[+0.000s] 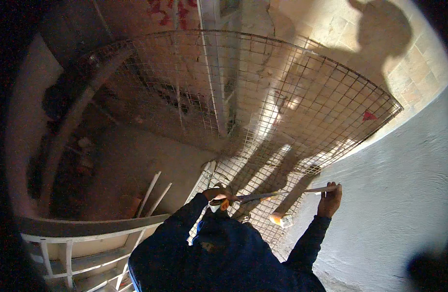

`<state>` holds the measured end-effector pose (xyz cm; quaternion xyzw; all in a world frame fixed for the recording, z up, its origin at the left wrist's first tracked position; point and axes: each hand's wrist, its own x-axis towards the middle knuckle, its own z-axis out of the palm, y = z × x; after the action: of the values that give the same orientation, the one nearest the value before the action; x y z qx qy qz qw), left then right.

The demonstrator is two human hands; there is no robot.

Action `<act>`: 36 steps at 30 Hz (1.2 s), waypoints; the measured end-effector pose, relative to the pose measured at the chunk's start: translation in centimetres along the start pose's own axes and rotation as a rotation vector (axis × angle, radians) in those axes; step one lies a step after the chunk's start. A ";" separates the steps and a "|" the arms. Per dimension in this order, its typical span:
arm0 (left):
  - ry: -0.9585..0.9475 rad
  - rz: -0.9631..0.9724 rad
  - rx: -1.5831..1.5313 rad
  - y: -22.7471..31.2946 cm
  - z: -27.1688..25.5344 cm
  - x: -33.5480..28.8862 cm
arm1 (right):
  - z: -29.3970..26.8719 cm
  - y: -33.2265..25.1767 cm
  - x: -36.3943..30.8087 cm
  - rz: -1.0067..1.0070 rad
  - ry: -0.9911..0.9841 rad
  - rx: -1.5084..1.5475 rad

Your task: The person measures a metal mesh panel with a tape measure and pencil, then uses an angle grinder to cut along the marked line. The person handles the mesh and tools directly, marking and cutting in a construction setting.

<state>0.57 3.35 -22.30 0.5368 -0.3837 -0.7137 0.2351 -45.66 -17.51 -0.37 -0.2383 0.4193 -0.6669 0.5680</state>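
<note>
A tape measure blade (263, 196) stretches between my two hands in front of a wire mesh panel (326, 87). At its left end, my left hand (215, 193) is closed around an orange and dark object that looks like the tape's case, partly hidden by the fingers. My right hand (330, 198) pinches the blade's other end, close beside the grey plastered wall (389, 194). Below the blade, a small white and orange thing (281, 220) shows against the mesh; its kind is unclear.
White metal railing (68, 258) curves across the lower left. Two pale strips (153, 192) stand beyond it, near a dim floor area. A pale vertical post (212, 68) rises behind the mesh. Shadows fall across the tiled surface (326, 29) at upper right.
</note>
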 end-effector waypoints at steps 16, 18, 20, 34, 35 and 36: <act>-0.538 0.118 0.416 14.4 -0.9 0.2 | -7.6 7.8 -13.7 -0.025 0.302 0.163; -0.623 0.165 0.499 15.7 -2.0 0.8 | -5.8 11.1 -15.9 -0.030 0.375 0.155; -0.708 0.320 0.558 16.0 -3.6 1.2 | -3.5 14.8 -18.0 -0.064 0.402 0.177; -1.243 0.237 0.514 14.6 -12.3 3.5 | 2.8 23.8 -36.7 -0.164 0.981 0.316; -1.268 0.362 0.469 14.0 -12.0 4.0 | 2.7 24.2 -38.5 -0.208 0.981 0.284; -1.306 0.407 0.372 13.2 -11.9 4.3 | 2.4 24.7 -39.9 -0.253 1.039 0.336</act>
<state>9.52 -11.21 -15.77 -0.0519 -0.6547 -0.7541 -0.0099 -20.33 19.92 -13.24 0.1673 0.5001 -0.8173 0.2324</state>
